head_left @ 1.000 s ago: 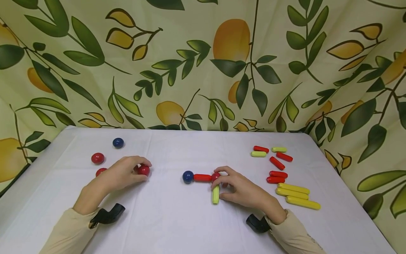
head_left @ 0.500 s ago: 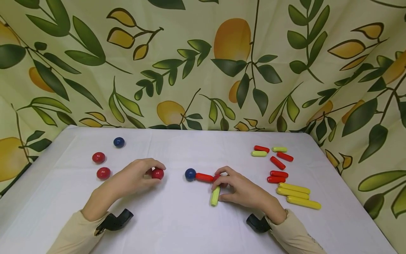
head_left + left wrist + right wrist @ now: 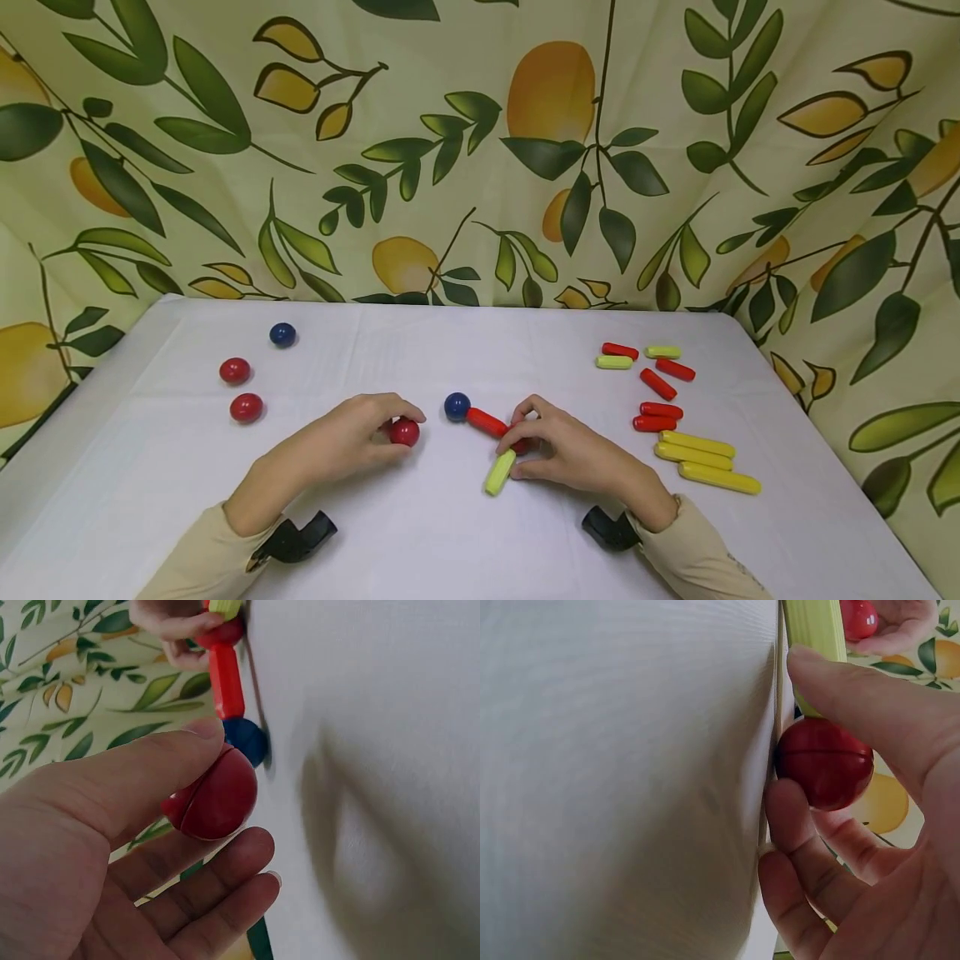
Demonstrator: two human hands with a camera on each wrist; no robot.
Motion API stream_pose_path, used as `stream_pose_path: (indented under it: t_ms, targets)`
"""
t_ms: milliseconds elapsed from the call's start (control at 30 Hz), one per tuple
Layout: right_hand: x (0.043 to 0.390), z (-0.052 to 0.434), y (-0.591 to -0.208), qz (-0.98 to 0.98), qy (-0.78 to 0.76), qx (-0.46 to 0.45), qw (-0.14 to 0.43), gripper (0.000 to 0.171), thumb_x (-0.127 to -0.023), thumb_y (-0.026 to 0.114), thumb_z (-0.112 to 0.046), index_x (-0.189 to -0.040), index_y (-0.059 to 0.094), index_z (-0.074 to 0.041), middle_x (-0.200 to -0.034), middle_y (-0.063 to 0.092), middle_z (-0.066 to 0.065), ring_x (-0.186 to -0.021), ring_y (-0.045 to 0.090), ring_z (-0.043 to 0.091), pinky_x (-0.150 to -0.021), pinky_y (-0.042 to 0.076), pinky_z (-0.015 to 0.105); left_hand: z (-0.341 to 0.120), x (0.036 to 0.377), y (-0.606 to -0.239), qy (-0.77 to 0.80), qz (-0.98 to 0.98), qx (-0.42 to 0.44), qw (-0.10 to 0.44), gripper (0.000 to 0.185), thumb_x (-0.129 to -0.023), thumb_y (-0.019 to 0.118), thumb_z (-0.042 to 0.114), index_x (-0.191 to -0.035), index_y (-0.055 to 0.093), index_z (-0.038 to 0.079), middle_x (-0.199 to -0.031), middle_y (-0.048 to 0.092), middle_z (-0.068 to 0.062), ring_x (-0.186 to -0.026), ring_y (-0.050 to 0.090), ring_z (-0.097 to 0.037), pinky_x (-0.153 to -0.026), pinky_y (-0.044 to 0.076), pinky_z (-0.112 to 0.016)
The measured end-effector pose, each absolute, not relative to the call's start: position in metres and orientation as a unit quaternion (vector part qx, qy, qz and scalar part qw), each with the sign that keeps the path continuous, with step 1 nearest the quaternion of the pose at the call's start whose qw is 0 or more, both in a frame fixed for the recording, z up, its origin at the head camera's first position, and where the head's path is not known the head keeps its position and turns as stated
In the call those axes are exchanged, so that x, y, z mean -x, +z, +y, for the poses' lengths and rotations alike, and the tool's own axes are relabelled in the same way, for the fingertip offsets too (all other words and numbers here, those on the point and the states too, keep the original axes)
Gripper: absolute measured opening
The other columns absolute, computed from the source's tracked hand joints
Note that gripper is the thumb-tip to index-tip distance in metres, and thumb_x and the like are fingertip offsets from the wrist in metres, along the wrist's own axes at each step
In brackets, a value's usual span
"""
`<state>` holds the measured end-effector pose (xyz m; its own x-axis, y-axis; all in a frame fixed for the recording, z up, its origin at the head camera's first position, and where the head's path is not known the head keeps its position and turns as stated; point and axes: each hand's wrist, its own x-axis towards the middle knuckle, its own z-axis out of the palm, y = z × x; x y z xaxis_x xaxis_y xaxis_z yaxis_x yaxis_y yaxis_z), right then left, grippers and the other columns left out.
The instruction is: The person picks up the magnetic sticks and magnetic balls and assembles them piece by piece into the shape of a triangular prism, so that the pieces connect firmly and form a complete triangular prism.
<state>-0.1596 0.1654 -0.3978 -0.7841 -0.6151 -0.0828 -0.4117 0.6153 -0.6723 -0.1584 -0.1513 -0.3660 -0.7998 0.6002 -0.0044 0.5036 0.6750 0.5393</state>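
Rightward across the tabletop (image 3: 450,517) goes our left hand (image 3: 341,446) over these frames, carrying a red ball (image 3: 404,432) from beside the two loose red balls toward the blue ball (image 3: 457,406). Now the carried ball sits just left of the blue ball and slightly nearer us, not yet touching it. Our left fingers (image 3: 202,739) pinch it: in the left wrist view the thumb presses on top and the other fingers curl beneath.

Meanwhile the small chain has swung. A red stick (image 3: 487,422) running right from the blue ball now slants toward us, and the yellow-green stick (image 3: 499,472) beyond it tilts with its free end pointing down and left of the blue ball. Our right hand (image 3: 577,454) grips the joint between them, fingers curled round the red joint ball (image 3: 825,761); the right wrist view shows that ball held between thumb and forefinger, with the yellow-green stick against it.

We judge the carried ball is heading for the free end of the yellow-green stick, which has turned to meet it.

Left of the blue ball lie two red balls (image 3: 240,390) and another blue ball (image 3: 282,334); well right of it lies a scatter of red and yellow sticks (image 3: 675,417).
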Motion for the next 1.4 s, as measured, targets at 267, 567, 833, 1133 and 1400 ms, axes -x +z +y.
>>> stream_pose_path:
  t_ms: [267,567,833,1133,1400]
  targets:
    - [0.158,0.163,-0.397,0.884,-0.326,0.293,0.164,0.027,-0.085,0.079,-0.018,-0.107,0.074,-0.032,-0.113,0.050,-0.006,-0.105,0.053,0.012,-0.090,0.051,0.022,-0.141,0.153,-0.369,0.261,0.908,-0.312,0.102,0.034,-0.086,0.077,0.016,-0.118,0.069,0.011,-0.106,0.068,0.004,-0.089,0.056,-0.007,-0.079,0.053,-0.025]
    - [0.156,0.162,-0.397,0.888,-0.312,0.303,0.151,0.024,-0.086,0.077,-0.021,-0.108,0.072,-0.031,-0.114,0.049,-0.006,-0.104,0.054,0.011,-0.092,0.052,0.024,-0.129,0.146,-0.374,0.247,0.907,-0.320,0.117,0.030,-0.087,0.075,0.020,-0.116,0.070,0.012,-0.106,0.068,0.006,-0.092,0.057,-0.007,-0.084,0.053,-0.027]
    - [0.153,0.159,-0.396,0.888,-0.314,0.301,0.150,0.020,-0.089,0.074,-0.026,-0.107,0.070,-0.034,-0.113,0.048,-0.006,-0.103,0.053,0.012,-0.088,0.051,0.023,-0.118,0.140,-0.376,0.239,0.899,-0.345,0.124,0.029,-0.087,0.076,0.023,-0.114,0.071,0.013,-0.105,0.068,0.007,-0.092,0.057,-0.004,-0.087,0.053,-0.028]
    - [0.152,0.157,-0.397,0.890,-0.308,0.303,0.147,0.021,-0.090,0.072,-0.029,-0.111,0.070,-0.036,-0.112,0.048,-0.007,-0.101,0.052,0.011,-0.086,0.050,0.022,-0.110,0.135,-0.377,0.232,0.898,-0.346,0.142,0.030,-0.087,0.077,0.027,-0.114,0.071,0.015,-0.106,0.069,0.007,-0.092,0.057,-0.004,-0.087,0.054,-0.028]
    - [0.149,0.154,-0.399,0.893,-0.274,0.328,0.142,0.023,-0.090,0.072,-0.032,-0.112,0.069,-0.038,-0.117,0.047,-0.008,-0.095,0.053,0.008,-0.084,0.047,0.023,-0.110,0.135,-0.378,0.234,0.899,-0.344,0.138,0.031,-0.086,0.077,0.029,-0.114,0.071,0.015,-0.106,0.069,0.007,-0.092,0.057,-0.004,-0.086,0.054,-0.027]
